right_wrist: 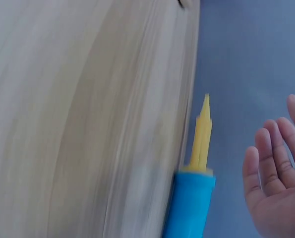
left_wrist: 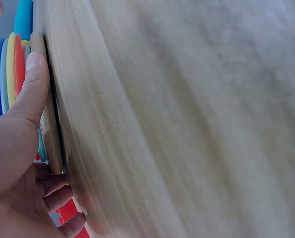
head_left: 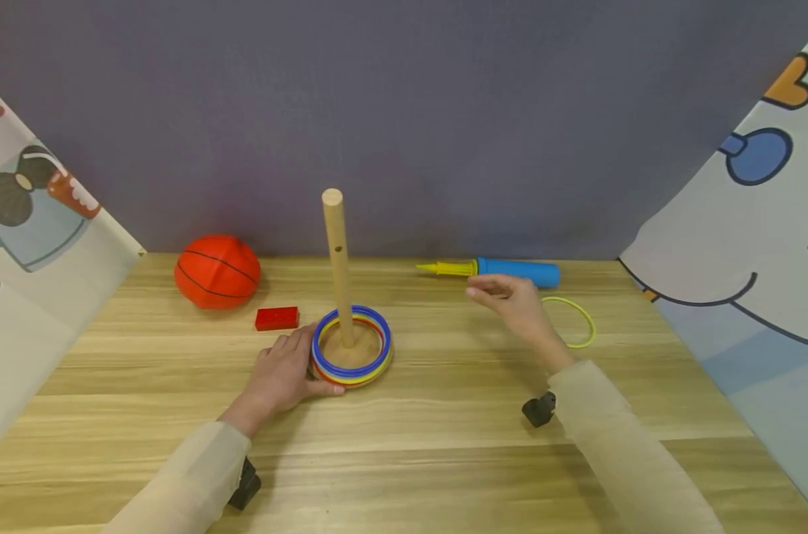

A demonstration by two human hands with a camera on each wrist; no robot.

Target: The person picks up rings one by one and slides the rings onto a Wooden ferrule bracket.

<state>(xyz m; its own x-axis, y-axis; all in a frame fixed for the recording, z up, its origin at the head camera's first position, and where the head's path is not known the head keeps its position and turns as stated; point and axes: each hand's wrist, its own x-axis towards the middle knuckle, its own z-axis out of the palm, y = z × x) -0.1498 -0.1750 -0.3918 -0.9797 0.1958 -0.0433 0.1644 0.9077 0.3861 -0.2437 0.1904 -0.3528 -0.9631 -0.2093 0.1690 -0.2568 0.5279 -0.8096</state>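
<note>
A wooden ring-toss stand (head_left: pixel 338 259) has an upright peg and a round base (left_wrist: pixel 50 134). Stacked around its peg are blue, yellow, red and pale green rings (head_left: pixel 352 371). My left hand (head_left: pixel 280 377) grips the base from the left, thumb along the near edge beside the rings and fingers at the far-left rim. Over the table to the right, my right hand (head_left: pixel 516 305) is raised with nothing in it, its fingers loosely bent. It overlaps a blue hand pump (head_left: pixel 520 272) with a yellow nozzle in the head view; the right wrist view shows the palm (right_wrist: pixel 281 198) bare.
A yellow-green ring (head_left: pixel 591 320) lies on the table just right of my right hand. Left of the stand are a red block (head_left: pixel 276 319) and a red ball (head_left: pixel 217 271) with black lines. A grey wall (head_left: pixel 404 133) closes off the back, with printed panels at both sides.
</note>
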